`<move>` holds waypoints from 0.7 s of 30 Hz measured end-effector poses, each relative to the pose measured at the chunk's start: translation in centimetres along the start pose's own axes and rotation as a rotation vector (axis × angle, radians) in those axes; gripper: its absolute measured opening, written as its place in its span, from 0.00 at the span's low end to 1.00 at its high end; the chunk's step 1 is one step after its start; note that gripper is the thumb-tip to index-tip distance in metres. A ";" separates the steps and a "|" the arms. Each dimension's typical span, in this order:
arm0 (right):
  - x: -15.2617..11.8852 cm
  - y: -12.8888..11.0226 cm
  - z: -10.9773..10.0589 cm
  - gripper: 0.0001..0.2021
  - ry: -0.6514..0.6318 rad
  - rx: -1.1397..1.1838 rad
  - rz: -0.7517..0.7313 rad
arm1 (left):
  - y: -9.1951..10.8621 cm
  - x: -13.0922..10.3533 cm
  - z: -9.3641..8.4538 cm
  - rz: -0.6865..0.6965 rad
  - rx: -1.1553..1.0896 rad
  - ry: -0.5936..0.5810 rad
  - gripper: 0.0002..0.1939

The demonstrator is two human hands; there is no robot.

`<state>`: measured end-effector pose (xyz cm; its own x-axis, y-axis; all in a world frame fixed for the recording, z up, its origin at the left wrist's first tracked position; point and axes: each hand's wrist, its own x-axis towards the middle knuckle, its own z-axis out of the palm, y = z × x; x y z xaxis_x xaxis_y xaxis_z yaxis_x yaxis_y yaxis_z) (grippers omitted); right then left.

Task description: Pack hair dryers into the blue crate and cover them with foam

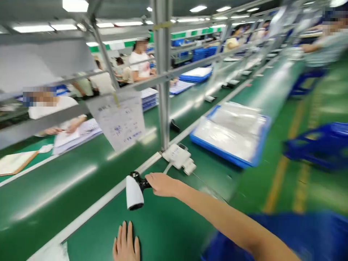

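My right hand reaches forward over the green table and grips the black handle of a white and black handheld scanner, whose white head points down toward me. My left hand lies flat on the green surface at the bottom edge, fingers together, just below the scanner and holding nothing.
A white power strip sits at the foot of a metal post. A blue tray with clear bags lies to the right. A paper sheet hangs from the rail. The green conveyor belt runs left, with other people beyond it.
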<state>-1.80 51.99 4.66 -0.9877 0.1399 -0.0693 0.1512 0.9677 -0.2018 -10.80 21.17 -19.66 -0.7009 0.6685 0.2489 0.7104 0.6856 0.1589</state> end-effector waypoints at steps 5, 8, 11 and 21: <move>-23.8 -6.1 -1.7 0.19 0.132 0.127 0.361 | 1.1 0.4 -3.7 0.097 -0.065 0.011 0.32; -38.9 -7.3 -1.5 0.24 0.206 0.131 0.738 | 0.8 0.6 -3.8 0.111 -0.091 0.009 0.32; -50.9 -7.6 1.2 0.24 0.134 0.102 1.041 | 0.4 0.4 -3.7 0.098 -0.115 -0.008 0.31; -54.2 -4.0 19.3 0.14 -0.211 -0.009 0.826 | 7.3 -5.0 -3.5 0.047 -0.020 -0.081 0.32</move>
<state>51.87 36.49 -9.68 -0.5327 0.7604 -0.3715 0.8188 0.5741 0.0010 -1.82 21.84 -16.43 -0.6691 0.7215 0.1783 0.7432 0.6477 0.1679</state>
